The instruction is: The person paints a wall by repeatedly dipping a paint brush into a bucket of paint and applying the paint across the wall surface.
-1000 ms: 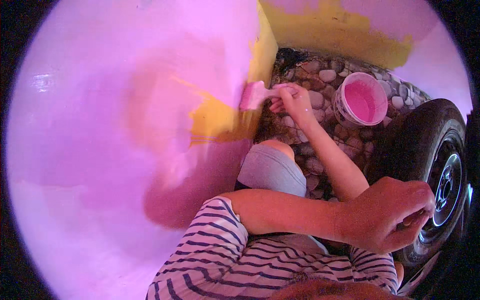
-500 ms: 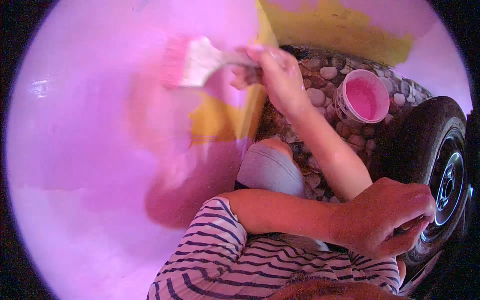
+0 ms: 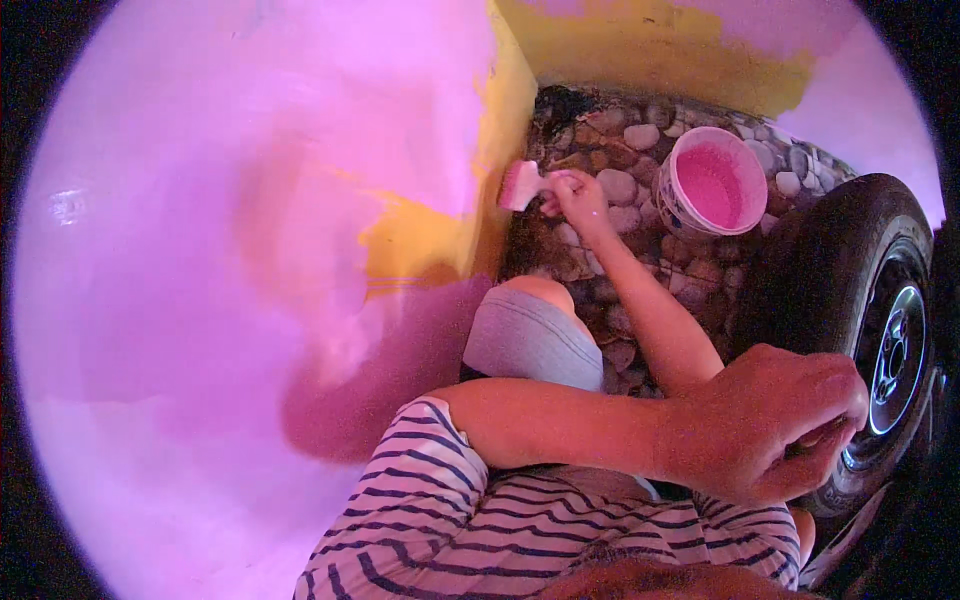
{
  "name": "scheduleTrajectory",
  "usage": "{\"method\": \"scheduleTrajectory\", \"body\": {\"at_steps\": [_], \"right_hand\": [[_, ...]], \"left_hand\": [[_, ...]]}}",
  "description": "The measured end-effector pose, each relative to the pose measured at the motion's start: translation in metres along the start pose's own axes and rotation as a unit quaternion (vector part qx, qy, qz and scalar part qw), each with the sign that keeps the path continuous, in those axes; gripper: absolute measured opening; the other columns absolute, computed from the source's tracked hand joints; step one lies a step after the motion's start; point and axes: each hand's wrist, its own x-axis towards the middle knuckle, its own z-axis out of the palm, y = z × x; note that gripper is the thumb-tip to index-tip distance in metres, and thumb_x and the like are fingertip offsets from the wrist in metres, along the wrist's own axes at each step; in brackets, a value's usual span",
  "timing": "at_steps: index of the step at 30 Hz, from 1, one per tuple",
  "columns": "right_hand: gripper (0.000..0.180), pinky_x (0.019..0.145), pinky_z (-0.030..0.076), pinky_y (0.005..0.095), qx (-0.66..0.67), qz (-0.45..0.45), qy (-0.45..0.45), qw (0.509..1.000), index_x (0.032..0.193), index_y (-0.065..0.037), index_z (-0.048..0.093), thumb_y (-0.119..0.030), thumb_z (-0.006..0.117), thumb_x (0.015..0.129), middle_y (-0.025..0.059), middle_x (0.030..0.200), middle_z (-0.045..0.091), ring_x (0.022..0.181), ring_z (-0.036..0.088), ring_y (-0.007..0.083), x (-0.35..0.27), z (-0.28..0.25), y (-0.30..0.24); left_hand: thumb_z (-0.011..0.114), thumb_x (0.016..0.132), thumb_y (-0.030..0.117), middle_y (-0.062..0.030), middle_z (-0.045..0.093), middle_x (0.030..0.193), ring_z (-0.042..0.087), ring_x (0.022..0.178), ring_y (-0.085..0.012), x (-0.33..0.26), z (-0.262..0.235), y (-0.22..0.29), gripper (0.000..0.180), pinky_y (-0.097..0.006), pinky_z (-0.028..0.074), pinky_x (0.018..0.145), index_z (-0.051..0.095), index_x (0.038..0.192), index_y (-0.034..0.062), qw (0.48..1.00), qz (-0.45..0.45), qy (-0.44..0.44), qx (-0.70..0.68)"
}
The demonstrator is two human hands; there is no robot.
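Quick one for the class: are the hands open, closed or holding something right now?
Left hand: closed in a loose fist; whether anything is inside cannot be told.
Right hand: closed, holding the brush.

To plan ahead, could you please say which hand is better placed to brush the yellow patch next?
Probably the right hand: it holds the brush near the yellow patch; the left hand is off toward the tyre.

a floor (image 3: 615,155) of gray and brown stones (image 3: 620,187) is carrying a white bucket (image 3: 677,208) holding pink paint (image 3: 715,188). a black tire (image 3: 805,265) is standing at the right side, its base hidden, while a dark patch (image 3: 563,103) is marking the far left corner.
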Motion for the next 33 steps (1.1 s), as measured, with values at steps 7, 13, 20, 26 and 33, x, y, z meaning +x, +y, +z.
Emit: {"method": "scheduleTrajectory", "body": {"at_steps": [7,13,20,26,33], "right_hand": [[0.025,0.057,0.055,0.0303,-0.02,-0.113,-0.074,0.991,0.105,0.004,0.063,-0.018,0.056,0.096,0.0133,0.084,0.068,0.065,0.067,0.0195,0.002,0.054,-0.127],[0.032,0.058,0.055,0.0322,0.0,-0.128,0.011,0.992,0.106,0.005,0.063,-0.024,0.054,0.096,0.0125,0.081,0.067,0.065,0.065,0.0198,0.032,0.012,-0.101],[0.025,0.053,0.052,0.0291,-0.021,-0.024,-0.004,0.999,0.102,0.004,0.062,-0.019,0.057,0.094,0.0096,0.077,0.067,0.059,0.065,0.0177,-0.001,0.02,-0.02],[0.023,0.057,0.054,0.029,-0.071,-0.127,-0.059,0.988,0.098,0.004,0.064,-0.017,0.056,0.095,0.0124,0.082,0.069,0.063,0.067,0.0186,-0.015,0.069,-0.151],[0.03,0.062,0.056,0.0318,0.253,-0.086,-0.139,0.954,0.109,0.004,0.063,-0.022,0.054,0.096,0.0146,0.086,0.068,0.067,0.068,0.0211,-0.033,0.083,-0.191]], "left_hand": [[0.061,0.078,0.001,-0.0121,0.051,0.075,0.057,0.062,-0.0342,-0.004,-0.007,-0.006,0.016,-0.042,0.044,0.052,0.051,0.09,0.0043,1.0,-0.009,0.016,0.002],[0.061,0.078,0.001,-0.0116,0.05,0.074,0.056,0.061,-0.0338,0.004,-0.003,-0.003,0.017,-0.042,0.044,0.052,0.05,0.089,0.0042,1.0,-0.017,0.006,-0.001],[0.062,0.077,0.001,-0.0116,0.049,0.073,0.056,0.061,-0.0338,0.001,-0.01,-0.006,0.017,-0.041,0.043,0.051,0.049,0.088,0.0046,1.0,-0.014,0.01,0.011],[0.062,0.077,0.002,-0.0118,0.05,0.074,0.056,0.061,-0.0349,0.01,-0.01,-0.009,0.017,-0.042,0.043,0.051,0.049,0.088,0.0046,1.0,-0.02,0.005,-0.005],[0.062,0.077,0.003,-0.0119,0.05,0.073,0.056,0.061,-0.0349,0.003,-0.014,-0.01,0.016,-0.042,0.043,0.051,0.049,0.088,0.0047,0.999,-0.043,0.005,0.001]]}}
